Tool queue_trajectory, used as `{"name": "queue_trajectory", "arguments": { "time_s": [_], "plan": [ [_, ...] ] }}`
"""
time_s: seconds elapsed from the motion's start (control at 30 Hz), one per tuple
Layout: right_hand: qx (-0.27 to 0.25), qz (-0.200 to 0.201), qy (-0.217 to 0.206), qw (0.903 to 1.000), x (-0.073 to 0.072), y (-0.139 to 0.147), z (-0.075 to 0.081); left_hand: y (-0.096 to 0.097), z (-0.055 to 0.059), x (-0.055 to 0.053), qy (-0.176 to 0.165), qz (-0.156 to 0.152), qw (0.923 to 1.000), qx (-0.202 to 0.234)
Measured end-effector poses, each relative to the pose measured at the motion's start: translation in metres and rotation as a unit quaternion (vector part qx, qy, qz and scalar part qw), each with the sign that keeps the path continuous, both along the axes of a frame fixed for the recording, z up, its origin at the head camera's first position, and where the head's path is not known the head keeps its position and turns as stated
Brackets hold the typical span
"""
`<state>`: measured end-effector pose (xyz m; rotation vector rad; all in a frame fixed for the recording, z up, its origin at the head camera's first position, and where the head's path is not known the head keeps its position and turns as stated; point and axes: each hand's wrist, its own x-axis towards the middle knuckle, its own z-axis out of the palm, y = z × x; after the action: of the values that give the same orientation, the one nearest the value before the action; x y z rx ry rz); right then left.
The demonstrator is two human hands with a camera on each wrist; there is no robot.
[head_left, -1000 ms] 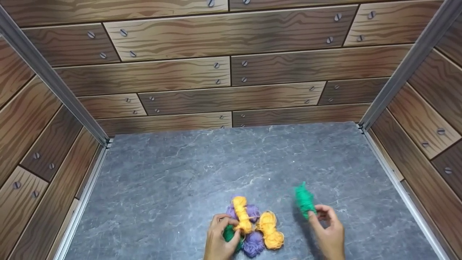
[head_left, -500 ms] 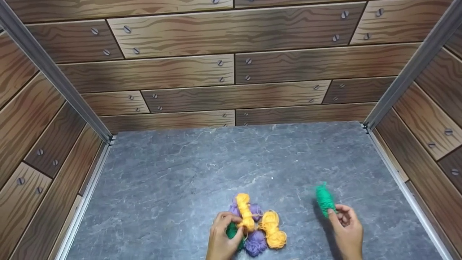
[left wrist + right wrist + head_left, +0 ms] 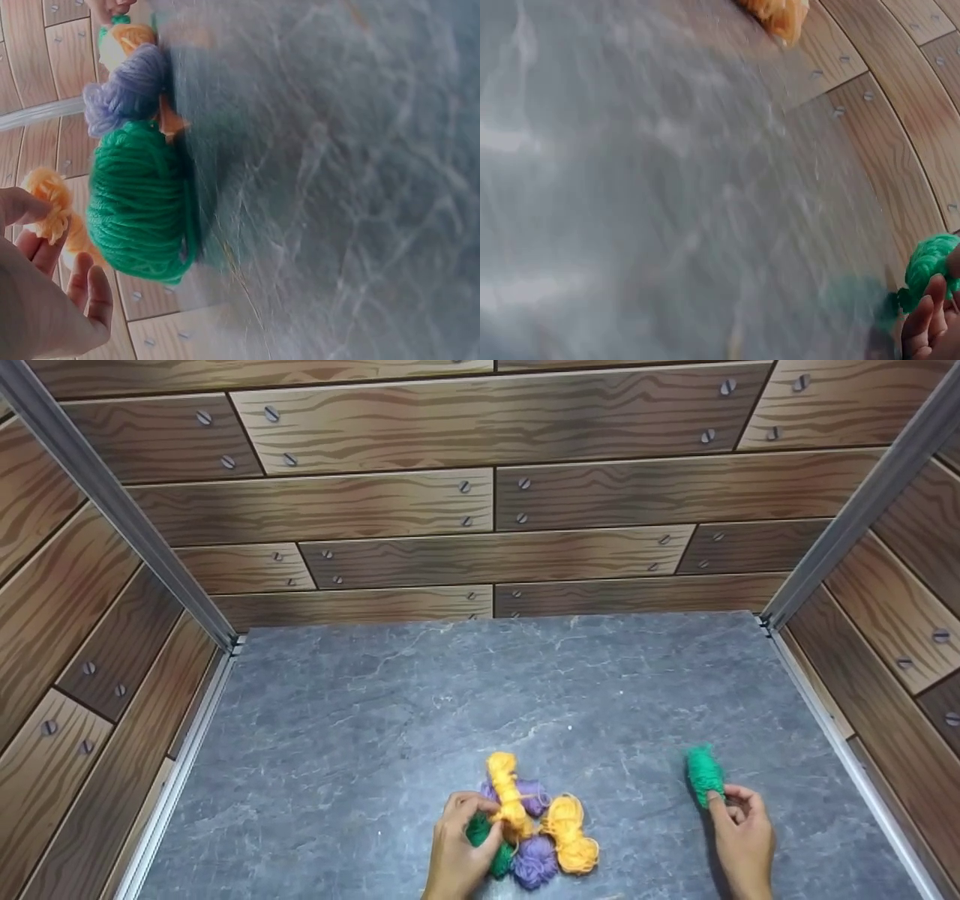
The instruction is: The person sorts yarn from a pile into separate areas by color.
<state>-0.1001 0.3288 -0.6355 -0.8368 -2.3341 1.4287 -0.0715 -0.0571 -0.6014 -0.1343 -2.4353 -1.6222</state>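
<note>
Green yarn bundle (image 3: 705, 775) sits well apart from the pile, roughly between 2 and 3 o'clock of it (12 being the wood-print back wall (image 3: 420, 427)), its near end pinched in the right hand (image 3: 744, 840). From where I'm standing I can't tell if it touches the grey marbled tabletop (image 3: 360, 735) or hangs just above.

Left hand (image 3: 466, 844) has the near end of a yellow-orange hank (image 3: 502, 772) between thumb and finger. That hank's on the 11 o'clock side, overlapping a purple bundle (image 3: 532, 795) at 12. Rest of the pile: a fat green skein (image 3: 139, 206) at 8, right by the left hand, a purple ball (image 3: 535, 862) at 6, and a second yellow-orange hank (image 3: 570, 834) around 3 to 4.

My read: they're partway through splitting the bundles up, one per hand, with most not separated yet. Next move probably calls for resting the right-hand green down gently and lifting the left-hand hank straight up, because those loose strands could snag a neighbour.
</note>
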Motion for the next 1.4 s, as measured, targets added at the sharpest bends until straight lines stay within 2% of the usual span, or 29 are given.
{"name": "queue_trajectory", "arguments": {
  "time_s": [0.07, 0.3, 0.43, 0.63, 0.83, 1.07, 1.3, 1.4],
  "plan": [
    [0.016, -0.001, -0.017, 0.9997, -0.001, 0.004, -0.001, -0.001, 0.000, 0.000, 0.002, -0.001, 1.0000, 0.002],
    [0.091, 0.017, -0.045, 0.9947, -0.002, 0.012, -0.001, -0.003, -0.002, 0.000, 0.053, 0.003, 0.9986, 0.001],
    [0.100, 0.021, -0.055, 0.9932, -0.002, 0.012, 0.000, -0.006, 0.000, -0.003, 0.056, 0.008, 0.9984, 0.004],
    [0.124, 0.031, -0.073, 0.9891, -0.003, 0.012, 0.002, -0.012, 0.001, -0.008, 0.094, 0.018, 0.9955, -0.001],
    [0.126, 0.045, -0.108, 0.9851, -0.002, 0.009, 0.006, -0.016, 0.001, -0.008, 0.091, 0.018, 0.9957, 0.000],
    [0.119, 0.055, -0.110, 0.9853, 0.000, 0.005, 0.009, -0.022, -0.001, -0.014, 0.134, 0.035, 0.9903, 0.003],
    [0.119, 0.059, -0.089, 0.9872, 0.007, 0.003, 0.010, -0.029, -0.001, -0.017, 0.102, 0.057, 0.9928, 0.028],
    [0.111, 0.057, -0.078, 0.9891, 0.009, 0.002, 0.011, -0.032, -0.001, -0.017, 0.102, 0.068, 0.9920, 0.032]
  ]
}}
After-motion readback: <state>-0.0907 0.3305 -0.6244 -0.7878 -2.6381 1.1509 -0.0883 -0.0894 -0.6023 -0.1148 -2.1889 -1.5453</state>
